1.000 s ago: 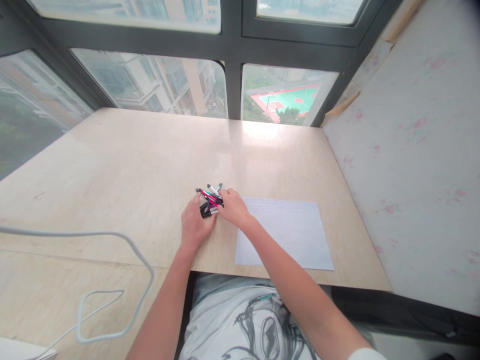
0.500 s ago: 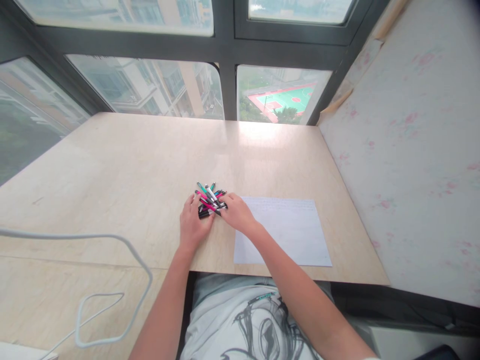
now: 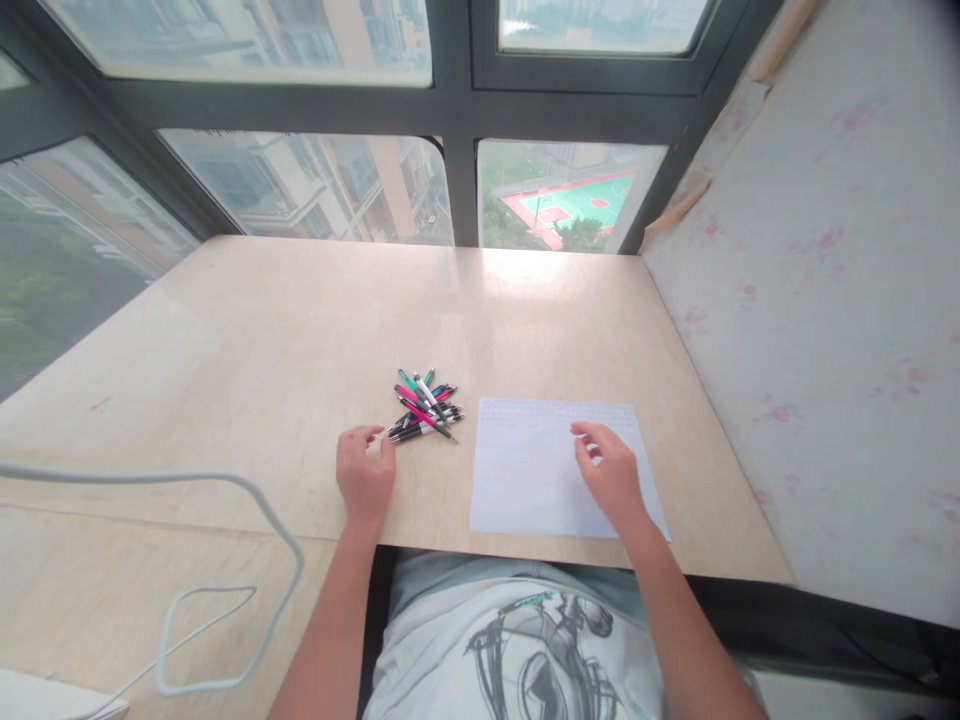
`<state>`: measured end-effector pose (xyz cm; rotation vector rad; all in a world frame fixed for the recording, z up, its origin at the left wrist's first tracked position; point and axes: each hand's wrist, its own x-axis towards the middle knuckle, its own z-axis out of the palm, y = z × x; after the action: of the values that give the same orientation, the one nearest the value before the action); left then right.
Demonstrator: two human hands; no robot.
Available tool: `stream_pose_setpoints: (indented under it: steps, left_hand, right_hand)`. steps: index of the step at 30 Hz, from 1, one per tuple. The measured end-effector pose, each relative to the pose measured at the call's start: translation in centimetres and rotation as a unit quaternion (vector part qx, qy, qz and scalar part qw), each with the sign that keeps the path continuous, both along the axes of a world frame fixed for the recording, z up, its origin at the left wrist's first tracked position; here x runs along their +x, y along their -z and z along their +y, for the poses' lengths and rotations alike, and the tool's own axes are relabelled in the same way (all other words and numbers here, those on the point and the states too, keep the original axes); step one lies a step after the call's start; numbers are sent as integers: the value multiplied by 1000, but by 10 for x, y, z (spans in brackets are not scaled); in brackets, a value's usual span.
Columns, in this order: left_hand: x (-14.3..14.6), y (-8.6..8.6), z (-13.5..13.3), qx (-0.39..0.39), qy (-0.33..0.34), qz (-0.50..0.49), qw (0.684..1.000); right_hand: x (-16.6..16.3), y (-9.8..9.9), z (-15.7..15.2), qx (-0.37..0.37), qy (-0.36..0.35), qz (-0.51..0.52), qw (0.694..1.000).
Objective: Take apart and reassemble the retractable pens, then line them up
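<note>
A loose heap of several pens, in pink, teal, white and black, lies crossed on the wooden desk. Just left of and in front of the heap is my left hand, its fingers bent but apart and nothing held in them. My right hand is over the right part of a white sheet of paper. Its fingers are curled loosely with a gap to the thumb, and I see nothing in it. Small lines of writing run along the sheet's top edge.
A grey cable curves across the left of the wooden desk. A white flat object sits at the lower left corner. Dark-framed windows border the far side, and a floral-papered wall borders the right.
Both hands have come away from the pens. My left hand moved a little left and toward me; my right hand moved right, over the paper. The pens now lie in full view.
</note>
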<state>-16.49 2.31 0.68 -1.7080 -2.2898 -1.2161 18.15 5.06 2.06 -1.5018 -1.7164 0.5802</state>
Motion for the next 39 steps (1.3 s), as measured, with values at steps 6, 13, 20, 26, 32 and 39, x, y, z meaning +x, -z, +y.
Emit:
stream_pose_setpoints:
  steps: [6, 13, 20, 26, 32, 39]
  left_hand:
    - [4, -3, -10, -24, 50, 90, 994]
    - [49, -13, 4, -172, 165, 129, 963]
    - [66, -19, 18, -248, 145, 117, 951]
    - [60, -21, 11, -213, 135, 70, 965]
    - [52, -10, -17, -124, 59, -29, 990]
    - [79, -1, -29, -86, 127, -127, 980]
  right_hand:
    - [80, 22, -26, 10, 159, -50, 986]
    - [125, 53, -39, -16, 309, -8, 951]
    - [122, 55, -35, -26, 283, -12, 959]
    - [123, 55, -34, -24, 283, -15, 959]
    - [122, 54, -33, -22, 279, -19, 960]
    - [120, 52, -33, -16, 279, -10, 960]
